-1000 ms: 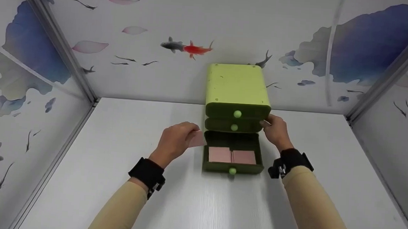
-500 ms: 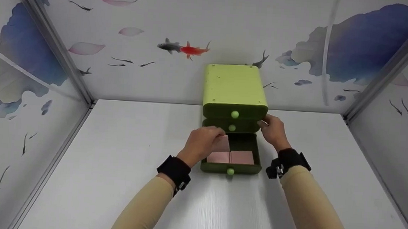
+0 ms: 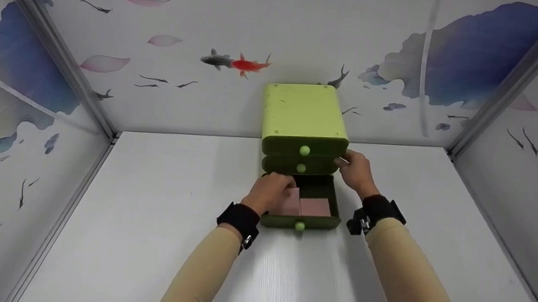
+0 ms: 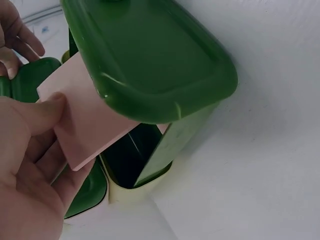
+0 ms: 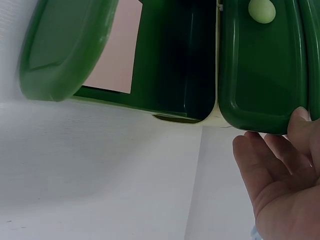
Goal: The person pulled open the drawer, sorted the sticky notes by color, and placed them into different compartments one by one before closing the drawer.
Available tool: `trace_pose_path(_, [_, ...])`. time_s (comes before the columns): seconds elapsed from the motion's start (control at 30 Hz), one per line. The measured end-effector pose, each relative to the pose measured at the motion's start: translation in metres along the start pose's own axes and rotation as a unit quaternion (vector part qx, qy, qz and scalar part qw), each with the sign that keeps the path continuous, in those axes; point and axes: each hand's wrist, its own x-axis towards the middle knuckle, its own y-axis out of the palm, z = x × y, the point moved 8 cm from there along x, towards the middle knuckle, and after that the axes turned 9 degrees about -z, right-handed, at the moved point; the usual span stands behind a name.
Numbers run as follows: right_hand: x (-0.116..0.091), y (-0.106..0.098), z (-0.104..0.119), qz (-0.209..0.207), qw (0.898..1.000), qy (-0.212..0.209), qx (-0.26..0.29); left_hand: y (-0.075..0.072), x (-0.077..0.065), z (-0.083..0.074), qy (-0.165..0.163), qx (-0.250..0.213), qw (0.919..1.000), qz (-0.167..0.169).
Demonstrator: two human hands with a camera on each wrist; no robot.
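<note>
My left hand (image 3: 268,194) reaches into the pulled-out bottom drawer (image 3: 323,223), pinching a thin pink square pad (image 4: 90,115) that looks like sticky notes. Its thumb lies on the pad's face, with fingers behind. Another pink pad (image 3: 315,207) lies flat in the drawer's right half. The left half is largely hidden by my hand and the held pad. At the right side of the green drawer cabinet (image 3: 306,111), my right hand (image 3: 357,172) touches the middle drawer's corner (image 5: 265,112). There the thumb tip meets the front edge and the fairly straight fingers rest along the side.
The cabinet stands against the back wall (image 3: 169,103) on a white tabletop (image 3: 177,201). Upper drawers (image 3: 283,145) with round light-green knobs are closed. Painted side walls (image 3: 516,152) edge the table left and right.
My left hand has moved right from beside the cabinet into the open drawer, then lowered the pink pad over the left half. My right hand stays at the cabinet's side.
</note>
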Motion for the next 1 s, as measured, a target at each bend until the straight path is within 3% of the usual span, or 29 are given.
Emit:
trace_pose_path(0.23, [0.0, 0.003, 0.003, -0.003, 1.0, -0.009, -0.005, 0.016, -0.002, 0.01, -0.022, -0.032, 0.9977, 0.055])
trace_pose_path(0.47, [0.0, 0.002, 0.004, -0.009, 1.0, -0.017, 0.002, 0.026, -0.002, 0.015, -0.041, -0.016, 0.9957, 0.082])
trace_pose_path(0.7, [0.0, 0.001, 0.003, -0.013, 1.0, -0.018, -0.002, 0.037, -0.001, 0.019, -0.053, -0.002, 0.9953, 0.081])
trace_pose_path(1.0, [0.001, -0.002, -0.002, -0.007, 1.0, -0.006, -0.005, 0.037, 0.002, 0.014, -0.03, 0.022, 0.9976, 0.059])
